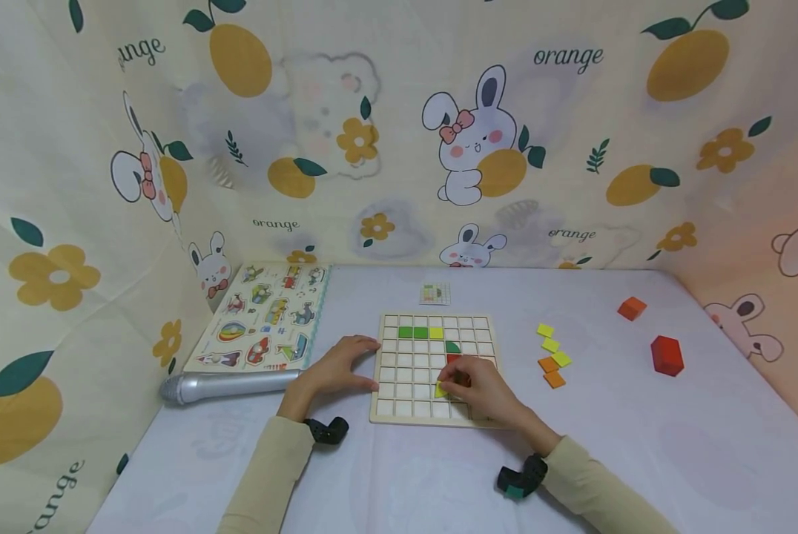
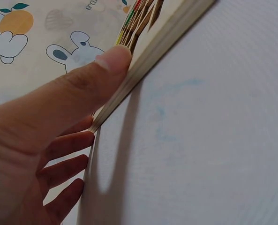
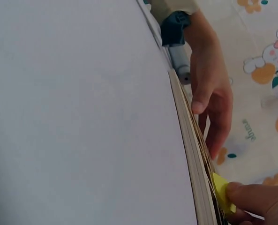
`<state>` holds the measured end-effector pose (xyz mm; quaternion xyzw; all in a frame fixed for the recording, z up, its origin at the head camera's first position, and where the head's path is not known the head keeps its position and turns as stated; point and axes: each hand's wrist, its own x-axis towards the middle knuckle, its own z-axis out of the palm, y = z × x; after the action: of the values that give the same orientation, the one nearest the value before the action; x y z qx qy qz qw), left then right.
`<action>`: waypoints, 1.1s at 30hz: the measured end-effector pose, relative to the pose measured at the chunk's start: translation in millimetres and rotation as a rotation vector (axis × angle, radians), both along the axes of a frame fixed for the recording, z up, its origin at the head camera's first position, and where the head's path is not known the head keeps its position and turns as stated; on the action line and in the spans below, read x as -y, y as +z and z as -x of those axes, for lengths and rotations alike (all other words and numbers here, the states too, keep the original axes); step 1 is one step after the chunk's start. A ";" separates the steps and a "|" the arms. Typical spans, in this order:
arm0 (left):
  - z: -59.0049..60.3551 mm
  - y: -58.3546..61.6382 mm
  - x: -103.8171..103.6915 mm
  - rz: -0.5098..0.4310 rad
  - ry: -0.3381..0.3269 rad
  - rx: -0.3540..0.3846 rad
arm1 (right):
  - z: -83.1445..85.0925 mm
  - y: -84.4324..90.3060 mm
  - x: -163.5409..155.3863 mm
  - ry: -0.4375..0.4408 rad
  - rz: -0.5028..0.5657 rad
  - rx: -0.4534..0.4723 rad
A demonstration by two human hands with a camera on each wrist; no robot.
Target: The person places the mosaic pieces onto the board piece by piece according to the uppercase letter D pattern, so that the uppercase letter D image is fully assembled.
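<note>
At frame centre, the right hand [image 1: 480,391] pinches a small, flat yellow tile [image 1: 441,389] over the pale wooden grid board [image 1: 402,371]; the left hand [image 1: 335,368] rests its straight fingers [image 2: 66,173] against the board's left edge.

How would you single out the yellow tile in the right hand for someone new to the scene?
Start at the square wooden grid board in the middle of the white table. Near its lower edge, the right hand pinches a small yellow tile. The other yellow tiles lie untouched: one in the board's upper rows, others loose to its right.
</note>
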<state>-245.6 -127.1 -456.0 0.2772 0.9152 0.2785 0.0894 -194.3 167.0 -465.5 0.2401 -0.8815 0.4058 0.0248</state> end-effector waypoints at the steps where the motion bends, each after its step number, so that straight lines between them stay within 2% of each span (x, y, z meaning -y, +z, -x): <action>1: -0.2 0.4 -0.2 -0.001 0.002 0.000 | -0.6 0.2 0.2 0.002 -0.010 -0.011; 6: -1.1 2.3 -1.1 0.003 0.010 0.010 | -1.4 0.3 -0.3 0.020 -0.059 -0.047; 13: -2.2 3.4 -1.8 0.001 0.008 0.018 | -2.1 4.6 -5.3 0.074 -0.101 0.004; 19: -1.8 3.2 -1.5 0.003 0.008 0.010 | -0.8 5.5 -6.6 0.127 -0.116 -0.056; 29: -0.3 1.3 -0.9 0.006 -0.001 -0.010 | 0.4 3.2 -3.6 0.076 -0.167 -0.116; 33: -0.9 1.0 -0.8 0.004 0.000 -0.009 | -0.1 2.7 -3.6 0.085 -0.172 -0.123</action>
<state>-244.7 -126.3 -455.0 0.2785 0.9161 0.2752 0.0859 -194.2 170.6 -462.7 0.3030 -0.8990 0.3137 0.0409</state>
